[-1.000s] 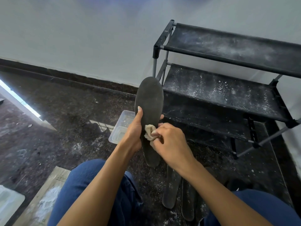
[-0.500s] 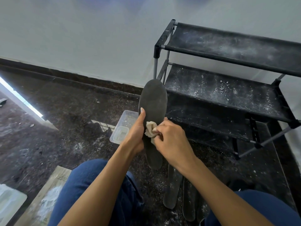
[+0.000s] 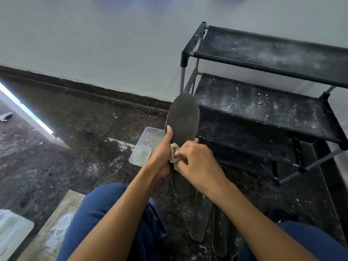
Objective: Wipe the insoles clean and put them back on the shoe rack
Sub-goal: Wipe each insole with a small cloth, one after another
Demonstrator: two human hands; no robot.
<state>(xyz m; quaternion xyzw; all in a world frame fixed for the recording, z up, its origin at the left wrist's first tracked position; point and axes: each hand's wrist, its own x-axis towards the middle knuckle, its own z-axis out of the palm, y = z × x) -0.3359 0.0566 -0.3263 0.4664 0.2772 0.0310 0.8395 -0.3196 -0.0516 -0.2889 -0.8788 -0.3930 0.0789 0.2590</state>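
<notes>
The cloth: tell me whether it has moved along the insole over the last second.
No. The cloth stays at the insole's middle, beside the left hand's thumb, pinched by the right hand.

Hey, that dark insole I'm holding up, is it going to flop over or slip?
Probably fairly stiff: the insole stands upright above the left hand without drooping. Likely light, since one hand holds it. Its matte surface suggests little slip.

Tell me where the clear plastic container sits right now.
In the head view, the clear plastic container sits on the dark floor, just left of the held insole and the left hand, left of the shoe rack.
</notes>
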